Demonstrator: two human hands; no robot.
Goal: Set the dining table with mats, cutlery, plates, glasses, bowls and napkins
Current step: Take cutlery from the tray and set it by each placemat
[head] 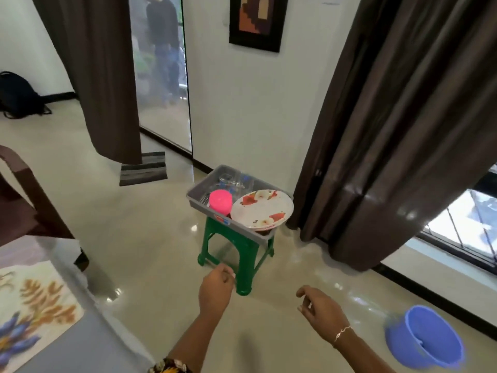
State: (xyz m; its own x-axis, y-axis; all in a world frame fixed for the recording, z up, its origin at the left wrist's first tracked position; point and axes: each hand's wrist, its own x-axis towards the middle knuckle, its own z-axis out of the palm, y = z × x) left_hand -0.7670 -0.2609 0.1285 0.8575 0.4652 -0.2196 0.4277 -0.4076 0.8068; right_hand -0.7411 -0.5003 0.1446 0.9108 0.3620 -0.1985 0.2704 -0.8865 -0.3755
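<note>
— Where are the hands?

— Both reach out low over the pale floor, near the camera. The left hand (216,288) is just in front of the near leg of a green stool (212,238). Its fingers are loosely curled and hold nothing I can make out. The right hand (320,308), with a thin bracelet at its wrist, is further right. Its fingers are also slack and half bent, and they are empty.

— And the tableware?

— It sits in a grey tray (200,185) on top of the stool, beyond both hands, against the white wall. A floral plate (262,208) lies at the tray's right end, on top of other plates whose rims show beneath it. Just left of it stands a pink cup (220,201). Clear glasses (228,180) are at the far side, and what looks like cutlery (205,198) is at the left, too small to be sure.

— Is anything on the table?

— A floral mat (35,305) lies on the table (102,343) at the near left, and a dark chair (24,200) stands behind it.

— What else is there?

— A blurred blue plastic container (425,337) is at the near right. Brown curtains (390,130) hang to the right of the stool, and more hang at the far left. A striped doormat (144,168) lies by the glass door, and a framed picture (256,20) hangs on the wall.
</note>
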